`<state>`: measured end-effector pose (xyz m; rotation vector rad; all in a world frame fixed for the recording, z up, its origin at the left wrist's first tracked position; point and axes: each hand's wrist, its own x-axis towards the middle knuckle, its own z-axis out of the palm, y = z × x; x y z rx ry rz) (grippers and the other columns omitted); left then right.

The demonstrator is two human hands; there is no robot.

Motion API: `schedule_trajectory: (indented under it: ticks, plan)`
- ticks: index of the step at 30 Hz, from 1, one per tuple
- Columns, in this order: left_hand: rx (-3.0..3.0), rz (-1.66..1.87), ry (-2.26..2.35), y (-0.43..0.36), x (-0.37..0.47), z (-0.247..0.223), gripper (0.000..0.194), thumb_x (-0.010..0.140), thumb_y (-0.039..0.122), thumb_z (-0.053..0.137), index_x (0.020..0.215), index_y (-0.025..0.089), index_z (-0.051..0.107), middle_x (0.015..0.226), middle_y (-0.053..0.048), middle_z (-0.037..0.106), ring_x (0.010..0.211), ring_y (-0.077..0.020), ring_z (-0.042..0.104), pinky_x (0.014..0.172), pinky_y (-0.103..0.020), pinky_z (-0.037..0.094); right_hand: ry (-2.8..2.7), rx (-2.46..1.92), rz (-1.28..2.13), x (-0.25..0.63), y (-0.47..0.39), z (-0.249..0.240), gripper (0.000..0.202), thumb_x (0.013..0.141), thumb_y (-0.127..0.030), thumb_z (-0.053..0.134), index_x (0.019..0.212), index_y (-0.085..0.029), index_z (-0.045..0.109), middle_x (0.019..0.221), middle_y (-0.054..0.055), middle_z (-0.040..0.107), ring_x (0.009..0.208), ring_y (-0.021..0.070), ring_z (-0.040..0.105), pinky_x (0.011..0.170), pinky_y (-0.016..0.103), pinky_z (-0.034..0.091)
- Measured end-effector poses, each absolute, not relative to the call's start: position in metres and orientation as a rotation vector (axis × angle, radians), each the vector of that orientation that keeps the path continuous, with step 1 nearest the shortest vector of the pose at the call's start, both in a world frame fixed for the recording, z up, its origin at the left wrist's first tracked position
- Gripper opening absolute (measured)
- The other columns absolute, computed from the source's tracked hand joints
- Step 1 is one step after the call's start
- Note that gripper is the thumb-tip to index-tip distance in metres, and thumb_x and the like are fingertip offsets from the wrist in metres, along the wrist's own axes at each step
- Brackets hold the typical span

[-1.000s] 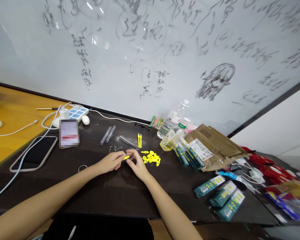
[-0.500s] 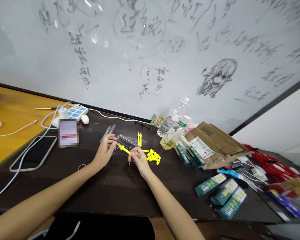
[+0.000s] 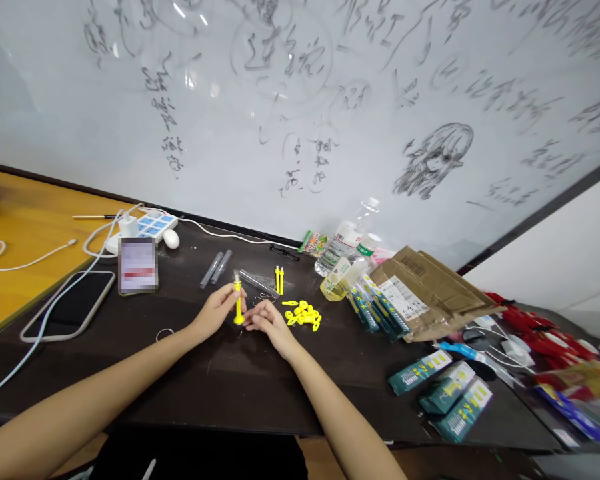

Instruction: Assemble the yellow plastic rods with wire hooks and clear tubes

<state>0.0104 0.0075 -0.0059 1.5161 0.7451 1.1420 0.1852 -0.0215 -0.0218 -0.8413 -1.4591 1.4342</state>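
My left hand (image 3: 214,312) holds a slim yellow plastic piece (image 3: 238,303) upright, its base resting on the dark table (image 3: 240,380). My right hand (image 3: 267,323) lies just right of it, fingertips close to the piece's base, with thin wire hooks (image 3: 263,298) beside it. Whether the right fingers pinch anything I cannot tell. A heap of small yellow parts (image 3: 303,314) sits right of the hands. Two yellow pieces (image 3: 279,279) stand behind. Clear plastic tubes (image 3: 217,268) lie further back.
A phone (image 3: 67,305) and a card (image 3: 138,265) lie at the left, with a power strip (image 3: 147,228) and white cables. Water bottles (image 3: 343,248), a brown envelope (image 3: 430,287), green packets (image 3: 445,393) and red items (image 3: 535,330) crowd the right side. A whiteboard stands behind.
The yellow piece, held slanted between both hands half a second ago, now stands upright in my left hand. My right hand has let go of it and dropped to the table.
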Motion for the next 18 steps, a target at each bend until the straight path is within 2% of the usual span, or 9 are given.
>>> schedule_trajectory:
  ticks: [3,6,8,11,14,18]
  plan:
    - [1.547,1.169,0.796,0.008,0.007,-0.007,0.028,0.09,0.042,0.039,0.093,0.017,0.05,0.049,0.007,0.048,0.044,-0.0074,0.045,0.046,-0.017,0.038,-1.44,-0.949,1.288,0.188,-0.017,-0.024,0.027,0.079,-0.045,0.058,0.079,-0.021,0.045,0.084,0.004,0.063,0.073,0.0141,0.061,0.064,0.027,0.05]
    - [1.554,1.21,0.886,0.008,0.004,-0.009,0.03,0.091,0.043,0.035,0.098,0.018,0.051,0.04,0.01,0.038,0.033,-0.006,0.033,0.037,-0.015,0.03,-1.509,-1.08,1.118,0.192,-0.015,-0.026,0.025,0.083,-0.044,0.051,0.077,-0.02,0.046,0.078,0.003,0.062,0.068,0.0136,0.058,0.058,0.025,0.047]
    - [1.555,1.234,0.935,0.008,0.004,-0.01,0.031,0.091,0.043,0.035,0.101,0.019,0.052,0.039,0.011,0.035,0.03,-0.0056,0.03,0.035,-0.015,0.028,-1.663,-1.171,0.917,0.193,-0.017,-0.026,0.021,0.085,-0.04,0.047,0.076,-0.02,0.048,0.074,0.001,0.06,0.066,0.0134,0.055,0.061,0.026,0.046]
    - [1.545,1.296,0.933,0.007,0.005,-0.006,0.03,0.091,0.042,0.036,0.101,0.019,0.052,0.042,0.011,0.037,0.031,-0.0057,0.033,0.035,-0.015,0.029,-1.979,-1.207,0.523,0.191,-0.025,-0.021,0.015,0.087,-0.031,0.047,0.078,-0.02,0.054,0.077,0.002,0.058,0.076,0.0157,0.054,0.074,0.03,0.044]
    - [1.522,1.413,0.893,0.005,0.004,-0.001,0.028,0.091,0.04,0.035,0.103,0.019,0.049,0.048,0.009,0.042,0.035,-0.0061,0.04,0.039,-0.016,0.034,-2.222,-1.1,0.32,0.184,-0.035,-0.013,0.015,0.088,-0.026,0.047,0.094,-0.021,0.059,0.098,0.005,0.061,0.097,0.0186,0.052,0.088,0.034,0.041]
    - [1.656,1.583,0.889,-0.002,-0.007,-0.003,0.026,0.091,0.035,0.037,0.109,0.019,0.047,0.053,0.008,0.048,0.04,-0.0067,0.045,0.047,-0.019,0.041,-2.477,-0.963,0.199,0.168,-0.043,-0.01,0.029,0.09,-0.023,0.043,0.117,-0.024,0.054,0.13,0.004,0.049,0.124,0.0196,0.038,0.103,0.038,0.032]
